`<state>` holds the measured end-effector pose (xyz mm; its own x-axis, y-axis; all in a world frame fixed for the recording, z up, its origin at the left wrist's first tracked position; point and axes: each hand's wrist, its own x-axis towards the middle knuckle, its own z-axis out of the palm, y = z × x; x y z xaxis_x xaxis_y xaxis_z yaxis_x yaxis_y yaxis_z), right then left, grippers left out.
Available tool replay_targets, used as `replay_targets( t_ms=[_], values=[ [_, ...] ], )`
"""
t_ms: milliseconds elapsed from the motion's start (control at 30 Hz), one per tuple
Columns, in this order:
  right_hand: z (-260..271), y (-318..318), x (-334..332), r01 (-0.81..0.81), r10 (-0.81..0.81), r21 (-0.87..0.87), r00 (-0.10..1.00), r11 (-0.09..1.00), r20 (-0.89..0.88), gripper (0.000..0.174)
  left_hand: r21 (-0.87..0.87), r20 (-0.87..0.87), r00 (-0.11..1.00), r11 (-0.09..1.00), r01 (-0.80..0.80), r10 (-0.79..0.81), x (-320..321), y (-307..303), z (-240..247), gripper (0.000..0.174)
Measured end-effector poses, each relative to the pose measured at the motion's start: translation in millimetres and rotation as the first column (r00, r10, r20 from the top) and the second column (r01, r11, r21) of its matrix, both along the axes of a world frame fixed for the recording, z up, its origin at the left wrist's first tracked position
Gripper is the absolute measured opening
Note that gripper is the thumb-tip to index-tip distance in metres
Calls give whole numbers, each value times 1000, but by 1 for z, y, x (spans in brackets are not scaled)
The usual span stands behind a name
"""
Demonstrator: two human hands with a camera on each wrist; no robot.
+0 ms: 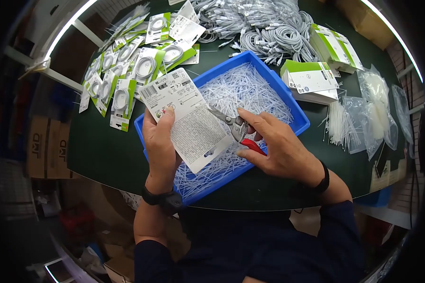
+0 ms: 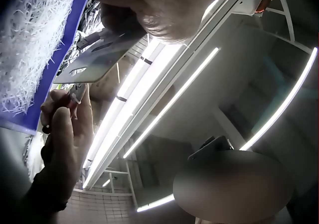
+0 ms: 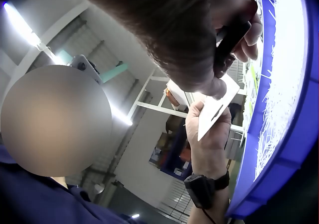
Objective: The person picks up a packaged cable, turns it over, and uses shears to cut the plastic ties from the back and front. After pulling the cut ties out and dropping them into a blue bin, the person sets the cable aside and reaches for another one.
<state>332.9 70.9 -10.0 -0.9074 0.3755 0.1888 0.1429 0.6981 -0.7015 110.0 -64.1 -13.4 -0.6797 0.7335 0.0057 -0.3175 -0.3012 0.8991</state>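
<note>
My left hand (image 1: pixel 159 141) grips a white printed packaging card (image 1: pixel 193 122) by its left side, thumb on top, with its text side facing up. In my right hand (image 1: pixel 285 148) is a pair of pruning shears (image 1: pixel 237 126) with red handles, the blades pointing left at the card's right edge. Both hands are over a blue tray (image 1: pixel 288 96) filled with thin white plastic strips (image 1: pixel 250 85). From the left wrist view, the card (image 2: pixel 92 64) shows edge-on above the right hand (image 2: pixel 67 129). In the right wrist view, the left hand (image 3: pixel 209 132) holds the card from below.
Carded cables (image 1: pixel 121 99) in green-and-white packaging pile up at the left. A heap of loose grey cables (image 1: pixel 264 28) lies at the back. Stacked cards (image 1: pixel 311 78) stand at the right, beside white cable ties (image 1: pixel 340 122) and clear plastic bags (image 1: pixel 378 104).
</note>
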Motion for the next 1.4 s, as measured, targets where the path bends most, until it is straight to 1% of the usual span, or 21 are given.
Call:
replay_targets(
  t_ms=[33, 67, 167, 300, 433, 567, 700, 867, 967, 1000, 1133, 1233, 1400],
  values=[
    [-1, -1, 2, 3, -4, 21, 999, 1000, 32, 81, 12, -50, 999, 1000, 2, -2, 4, 0, -4, 38],
    [-2, -3, 2, 8, -9, 17, 999, 1000, 40, 81, 8, -41, 999, 1000, 8, -7, 6, -1, -8, 38],
    [-4, -7, 2, 32, -33, 23, 999, 999, 43, 80, -9, -147, 989, 1000, 12, -13, 10, 0, -21, 40],
    [-7, -9, 1, 40, -42, 61, 999, 997, 33, 79, 20, -120, 993, 1000, -3, 6, 20, 1, -21, 41],
    [-5, -11, 4, 43, -44, 48, 999, 998, 18, 79, 49, -83, 996, 998, -41, 45, 20, 0, -23, 42],
    [-7, -11, 7, 54, -55, 38, 998, 998, 26, 79, 37, -93, 994, 998, -50, 53, 20, 0, -25, 42],
    [-10, -11, 5, 70, -71, 58, 997, 996, 22, 79, 1, -116, 993, 1000, 7, -7, 26, 0, -27, 43],
    [-11, -19, 4, 101, -107, 132, 994, 986, 36, 79, 35, -75, 997, 999, 24, -21, 32, 1, -31, 42],
    [-13, -25, 7, 130, -132, 51, 990, 990, 39, 76, 13, -79, 996, 999, 53, -52, 37, 3, -29, 42],
    [-12, -26, 9, 133, -135, 50, 990, 990, 47, 76, 11, -71, 996, 998, 56, -55, 39, 3, -28, 42],
    [-9, -32, 19, 162, -162, 5, 981, 987, 104, 71, -26, -5, 995, 995, 96, -97, 51, 6, -27, 43],
    [-17, -31, 23, 138, -126, -64, 979, 988, 163, 67, -38, 71, 990, 992, 123, -120, 53, 8, -35, 42],
    [-34, -27, 23, 97, -88, -99, 992, 990, 94, 65, -92, 36, 992, 988, 126, -123, 45, 7, -40, 40]
  ],
)
